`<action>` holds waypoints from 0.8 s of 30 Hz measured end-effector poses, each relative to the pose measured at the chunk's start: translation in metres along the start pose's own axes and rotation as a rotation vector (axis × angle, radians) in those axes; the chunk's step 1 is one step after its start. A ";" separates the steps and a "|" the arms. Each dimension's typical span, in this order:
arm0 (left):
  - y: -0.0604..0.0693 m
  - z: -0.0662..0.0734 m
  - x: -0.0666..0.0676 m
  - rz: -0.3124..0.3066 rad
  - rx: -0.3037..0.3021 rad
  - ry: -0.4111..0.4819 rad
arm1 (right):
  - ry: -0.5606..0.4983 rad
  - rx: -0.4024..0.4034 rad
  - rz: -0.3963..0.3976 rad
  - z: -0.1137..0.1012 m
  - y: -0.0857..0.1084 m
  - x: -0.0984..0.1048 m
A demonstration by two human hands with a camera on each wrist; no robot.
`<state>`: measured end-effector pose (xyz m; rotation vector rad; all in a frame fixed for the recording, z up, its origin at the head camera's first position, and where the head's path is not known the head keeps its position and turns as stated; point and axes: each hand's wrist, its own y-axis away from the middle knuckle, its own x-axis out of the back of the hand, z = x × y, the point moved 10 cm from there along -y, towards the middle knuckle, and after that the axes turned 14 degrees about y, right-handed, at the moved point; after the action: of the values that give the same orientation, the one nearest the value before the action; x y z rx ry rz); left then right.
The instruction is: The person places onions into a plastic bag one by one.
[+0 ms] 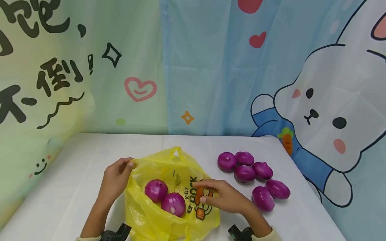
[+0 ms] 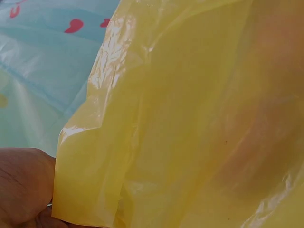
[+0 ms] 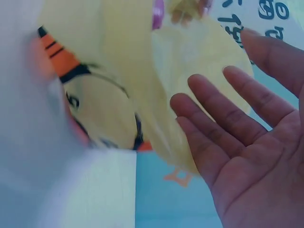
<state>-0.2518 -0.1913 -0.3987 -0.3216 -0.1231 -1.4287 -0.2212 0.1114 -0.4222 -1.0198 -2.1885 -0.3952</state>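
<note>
My left hand (image 1: 117, 180) pinches the upper left edge of a yellow plastic bag (image 1: 141, 231) between thumb and fingers. In the left wrist view the bag's film (image 2: 156, 118) covers most of the picture, beside part of that hand (image 2: 23, 185). Two purple onions, one farther back (image 1: 156, 190) and one nearer (image 1: 173, 204), lie at the bag's mouth. Above the bag's printed right side is my right hand (image 1: 224, 195), its fingers extended and holding nothing. The right wrist view shows that palm (image 3: 256, 156) with fingers spread beside the bag; whether they touch it, I cannot tell.
Several more purple onions (image 1: 244, 173) sit on the white table (image 1: 90, 160) right of the bag, with two of them (image 1: 263, 198) nearer the front. Behind the table hangs a printed curtain (image 1: 199, 67) with a rabbit figure at the right.
</note>
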 end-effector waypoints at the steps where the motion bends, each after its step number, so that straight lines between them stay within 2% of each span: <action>1: 0.000 0.000 0.000 0.003 -0.002 -0.005 | -0.009 -0.005 0.011 0.001 0.004 0.003; 4: 0.001 0.000 0.001 0.007 -0.003 -0.010 | -0.030 -0.009 0.054 0.005 0.014 0.014; 9: 0.001 0.000 0.000 0.007 -0.004 0.005 | -0.006 -0.044 0.152 0.014 0.032 0.034; 14: 0.001 -0.001 0.001 0.009 0.001 0.007 | -0.008 -0.096 0.226 0.026 0.046 0.041; 20: 0.001 0.000 0.002 0.007 -0.004 0.002 | 0.018 -0.202 0.355 0.045 0.065 0.053; 24: 0.000 0.002 0.003 0.010 -0.010 -0.007 | 0.081 -0.269 0.426 0.053 0.082 0.066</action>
<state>-0.2512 -0.1936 -0.3955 -0.3353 -0.1195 -1.4185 -0.2136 0.2291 -0.4157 -1.5484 -1.8123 -0.5269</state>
